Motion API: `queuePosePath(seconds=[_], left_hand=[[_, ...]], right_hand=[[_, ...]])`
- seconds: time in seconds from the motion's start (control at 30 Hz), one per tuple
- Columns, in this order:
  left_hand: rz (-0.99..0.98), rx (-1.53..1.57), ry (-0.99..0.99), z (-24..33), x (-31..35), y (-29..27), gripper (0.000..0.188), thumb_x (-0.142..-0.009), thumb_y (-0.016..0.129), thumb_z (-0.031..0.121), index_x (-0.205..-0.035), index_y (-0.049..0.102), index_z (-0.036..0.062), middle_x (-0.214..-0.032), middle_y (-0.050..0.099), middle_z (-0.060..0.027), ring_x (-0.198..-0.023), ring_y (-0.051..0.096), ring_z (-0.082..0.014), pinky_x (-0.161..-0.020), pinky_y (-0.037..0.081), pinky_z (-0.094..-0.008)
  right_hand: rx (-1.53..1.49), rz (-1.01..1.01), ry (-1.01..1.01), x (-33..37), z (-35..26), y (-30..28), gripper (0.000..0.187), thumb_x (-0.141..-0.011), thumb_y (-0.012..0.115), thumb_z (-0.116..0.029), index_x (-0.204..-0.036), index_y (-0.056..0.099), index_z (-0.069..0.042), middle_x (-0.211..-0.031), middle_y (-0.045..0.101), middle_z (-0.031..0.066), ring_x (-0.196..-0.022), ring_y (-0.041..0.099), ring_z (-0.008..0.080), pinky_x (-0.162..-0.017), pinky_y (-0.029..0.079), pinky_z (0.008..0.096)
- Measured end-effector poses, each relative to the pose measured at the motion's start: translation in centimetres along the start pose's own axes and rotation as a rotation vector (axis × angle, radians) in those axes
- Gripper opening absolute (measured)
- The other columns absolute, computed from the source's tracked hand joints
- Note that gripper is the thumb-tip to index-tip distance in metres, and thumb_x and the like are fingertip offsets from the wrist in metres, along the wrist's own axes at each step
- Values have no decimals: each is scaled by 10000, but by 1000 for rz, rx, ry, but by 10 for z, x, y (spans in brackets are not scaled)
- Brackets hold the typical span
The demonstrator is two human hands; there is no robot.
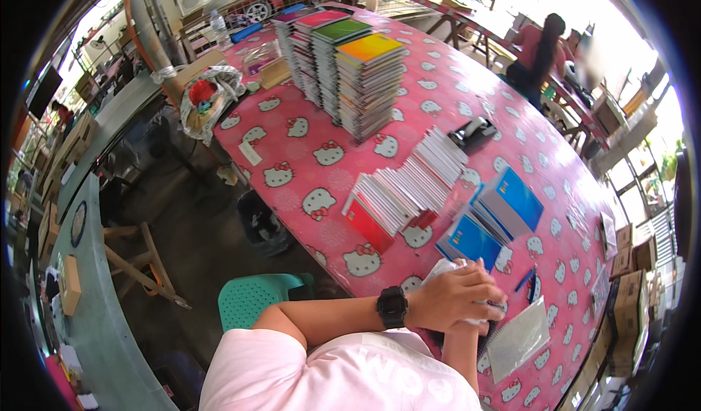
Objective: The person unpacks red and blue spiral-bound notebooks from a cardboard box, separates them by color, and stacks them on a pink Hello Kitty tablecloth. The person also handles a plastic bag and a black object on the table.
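My left hand point(451, 294), with a black watch on its wrist, is closed over my right hand point(469, 328) at the near edge of the table. A crumpled white cloth or tissue point(440, 269) is bunched between the two hands and pokes out on both sides. Most of my right hand is hidden under the left. Just beyond them are blue-covered notebooks point(469, 241), with a thicker blue stack point(517, 199) behind. A clear plastic sleeve point(520, 341) lies to the right of my wrists, and a blue pen point(525, 279) rests above it.
A leaning row of white-paged, red-covered booklets point(409, 184) stands left of the blue ones. Behind are a black tape dispenser point(476, 133) and tall stacks of spiral notebooks point(370, 86). A green stool point(252, 298) is at the table's left. Another person point(542, 56) sits farther back.
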State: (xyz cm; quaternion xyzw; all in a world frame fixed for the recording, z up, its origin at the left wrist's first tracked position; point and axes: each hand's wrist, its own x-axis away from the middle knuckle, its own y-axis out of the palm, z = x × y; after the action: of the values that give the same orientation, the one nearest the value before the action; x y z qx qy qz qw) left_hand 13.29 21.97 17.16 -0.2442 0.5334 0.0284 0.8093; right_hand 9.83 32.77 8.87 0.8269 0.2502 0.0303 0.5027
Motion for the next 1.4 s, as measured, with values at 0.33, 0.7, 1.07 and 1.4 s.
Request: queuePosePath(seconds=[0.33,0.7,1.07,1.4], left_hand=[[727,58,-874,-52,116,-208,76,-775,608,134,-744,568,78,-708,551,-23,-638,503,-94,-569,402,-284],[705,-1366,-1227,-170,456,-386,425,-847,549,314,-1125,550,-8,-1222,481,-223,-1092,468,-371,-933,366,-443],[-649,-408,-1484,-150,494,-207,364,-823,486,308,-1132,564,133,-1162,552,-112,-1069,521,-270,-878,433,-412],[-812,-251,-1563,-228,411,-88,378,-831,492,313,-1153,551,123,-1175,550,-111,-1081,519,-266,-888,430,-402]], right_hand=[[532,-176,530,-72,131,87,574,-838,569,-467,-1214,416,-62,-1248,466,82,-1188,425,193,-926,380,321],[803,-77,437,-100,108,101,216,-852,610,-134,-992,563,23,-1002,622,123,-933,588,165,-840,467,307],[821,234,452,-63,81,84,271,-810,644,-199,-953,576,22,-985,643,140,-930,601,188,-838,463,337],[623,164,936,-60,63,108,381,-784,676,-227,-1079,575,-7,-1035,609,78,-961,547,154,-878,408,309]])
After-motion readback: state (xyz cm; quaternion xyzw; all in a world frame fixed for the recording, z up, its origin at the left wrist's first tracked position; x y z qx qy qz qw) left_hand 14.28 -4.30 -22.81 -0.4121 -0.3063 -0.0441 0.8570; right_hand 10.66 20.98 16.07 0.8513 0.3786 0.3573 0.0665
